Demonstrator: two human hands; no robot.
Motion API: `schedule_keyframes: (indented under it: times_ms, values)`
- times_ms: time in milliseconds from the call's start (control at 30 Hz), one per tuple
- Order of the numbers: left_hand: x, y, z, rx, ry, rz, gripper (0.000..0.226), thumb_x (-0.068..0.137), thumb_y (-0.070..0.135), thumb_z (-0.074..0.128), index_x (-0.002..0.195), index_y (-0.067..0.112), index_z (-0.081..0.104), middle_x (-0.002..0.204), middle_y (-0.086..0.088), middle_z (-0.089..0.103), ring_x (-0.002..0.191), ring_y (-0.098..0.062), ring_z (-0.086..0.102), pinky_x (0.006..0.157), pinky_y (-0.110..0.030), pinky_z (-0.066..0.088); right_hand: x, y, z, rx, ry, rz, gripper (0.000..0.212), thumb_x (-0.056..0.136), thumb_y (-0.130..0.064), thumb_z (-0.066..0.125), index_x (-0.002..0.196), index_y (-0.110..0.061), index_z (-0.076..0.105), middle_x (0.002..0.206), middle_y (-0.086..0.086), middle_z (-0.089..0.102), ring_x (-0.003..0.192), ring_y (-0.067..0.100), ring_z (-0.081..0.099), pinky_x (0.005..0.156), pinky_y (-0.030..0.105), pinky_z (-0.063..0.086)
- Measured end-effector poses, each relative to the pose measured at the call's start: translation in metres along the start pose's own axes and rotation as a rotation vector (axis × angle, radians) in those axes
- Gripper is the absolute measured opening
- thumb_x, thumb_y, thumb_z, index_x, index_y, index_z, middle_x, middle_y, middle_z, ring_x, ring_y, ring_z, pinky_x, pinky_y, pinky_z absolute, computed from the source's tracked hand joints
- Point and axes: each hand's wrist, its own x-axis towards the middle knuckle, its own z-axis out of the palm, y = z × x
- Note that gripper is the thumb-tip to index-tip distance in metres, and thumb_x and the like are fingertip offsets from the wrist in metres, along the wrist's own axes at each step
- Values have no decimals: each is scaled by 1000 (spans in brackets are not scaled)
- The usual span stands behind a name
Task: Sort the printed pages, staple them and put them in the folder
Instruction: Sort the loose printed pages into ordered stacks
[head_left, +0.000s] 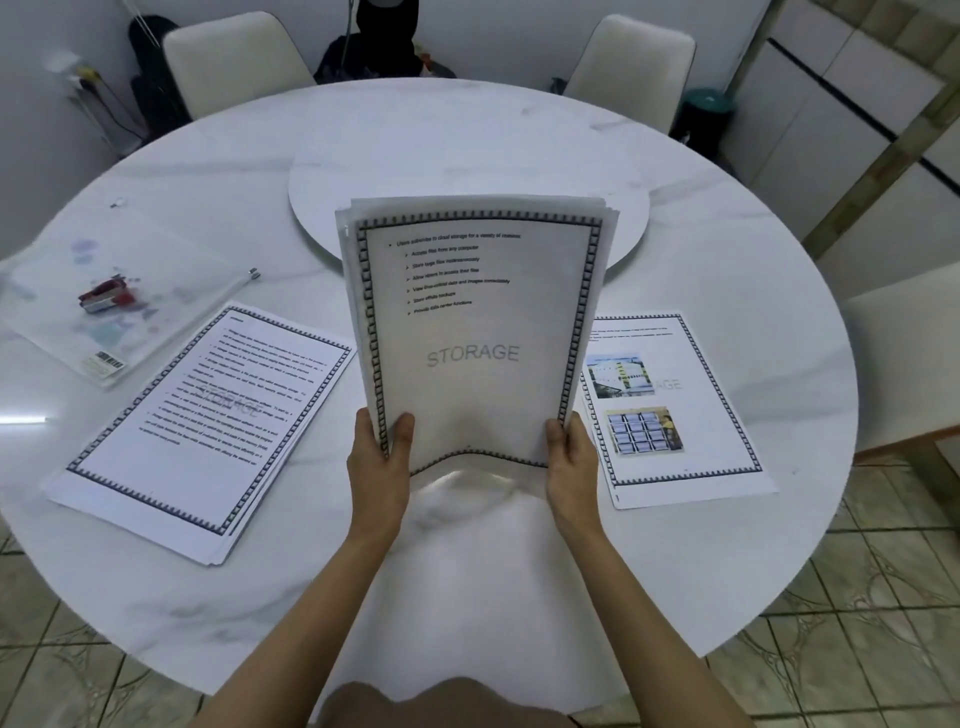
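I hold a stack of printed pages (478, 332) upright above the middle of the round table; its front sheet has a patterned border, bullet lines and the word STORAGE. My left hand (379, 462) grips its lower left corner, thumb on the front. My right hand (571, 457) grips the lower right corner. A second pile of text pages (208, 415) lies flat at the left. A page with two pictures (675, 410) lies flat at the right. A clear plastic folder (78, 312) lies at the far left with a red and silver stapler (106, 296) on it.
The white marble table (467, 571) has a round turntable (467, 171) at its centre, behind the held stack. White chairs (234, 57) stand at the far side and the right. Tiled floor shows beyond the near edge.
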Motion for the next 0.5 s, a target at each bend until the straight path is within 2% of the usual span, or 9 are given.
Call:
schedule_keyframes:
  times_ms: [133,267,300,367,433,500]
  values:
    - [-8,11,14,71,-82,39,9,94,29,47,91,21,50,83,6,61,69,0,57,64,-19,50,8,8,-30,-59,38,7,28,98,-16,42,71,-18,38,67,-4,38,58,0,33,58,15,30]
    - [-17,20,39,105,-192,44,27,95,28,44,96,1,48,82,-10,60,69,-14,55,62,-32,49,13,19,-63,-98,91,52,16,98,-16,42,87,-8,49,78,-1,49,72,11,43,71,25,37]
    - [-19,21,45,114,-213,39,27,95,28,44,96,1,48,82,-10,60,69,-13,55,61,-29,49,15,21,-72,-116,102,58,14,98,-16,42,90,-8,50,82,1,52,76,13,45,74,26,38]
    - [-23,23,60,138,-250,28,22,96,25,44,87,4,45,71,-2,54,60,-2,50,53,-16,44,23,23,-90,-155,123,57,16,98,-15,43,97,-3,54,93,7,58,86,18,50,82,30,40]
    - [-26,25,76,172,-272,28,23,97,21,44,75,15,39,61,7,43,51,3,45,50,-10,36,35,24,-110,-204,123,59,22,97,-14,44,111,-1,56,106,9,62,98,21,55,90,34,42]
    - [-28,28,93,174,-289,20,25,96,19,45,73,23,38,62,11,45,50,8,46,51,-7,35,48,22,-129,-274,83,45,19,97,-12,44,108,-4,57,100,8,63,92,21,55,84,32,43]
